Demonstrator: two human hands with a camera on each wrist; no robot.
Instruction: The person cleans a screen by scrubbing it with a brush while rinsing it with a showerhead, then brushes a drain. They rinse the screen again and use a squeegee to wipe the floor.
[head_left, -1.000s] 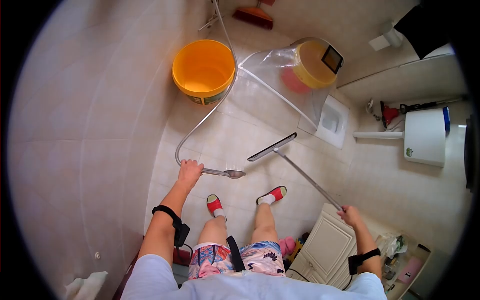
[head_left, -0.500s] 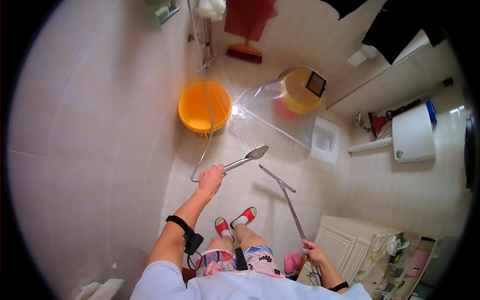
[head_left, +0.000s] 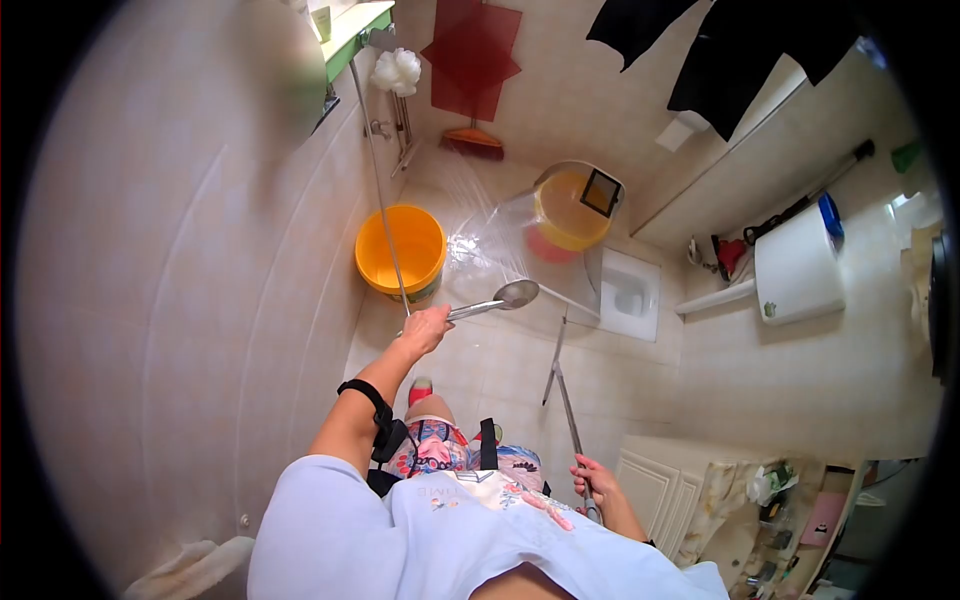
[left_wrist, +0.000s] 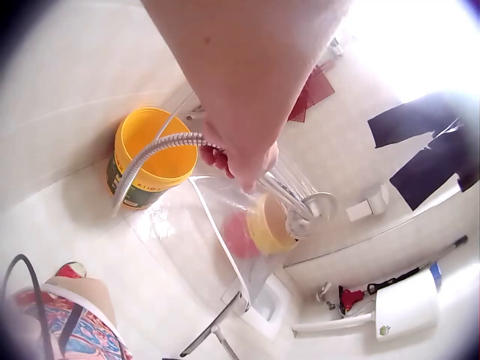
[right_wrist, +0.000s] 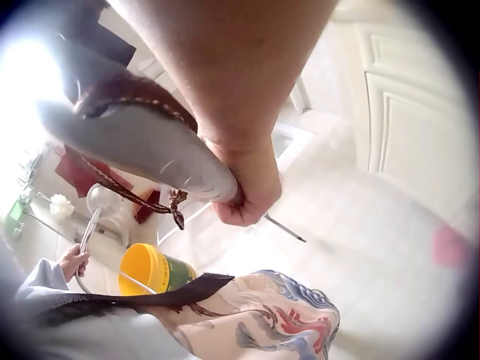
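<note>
Orange bucket (head_left: 400, 250) with green label, silver shower head (head_left: 515, 294), red broom (head_left: 472, 142), pale beige tiles, white squat pan (head_left: 630, 295), floral multicolour shorts (head_left: 455, 455), light blue shirt (head_left: 420, 540), black clothes (head_left: 720, 50) hanging.

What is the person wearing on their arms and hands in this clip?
Both hands are bare. The left forearm carries a black strap with a small black box and a cable below it. The shoulders wear short, pale blue sleeves. The right wrist is mostly hidden in the head view.

A home bathroom: tiled walls and floor, a squat toilet (head_left: 629, 296), a shower hose (head_left: 378, 190), and an orange bucket (head_left: 400, 252).
</note>
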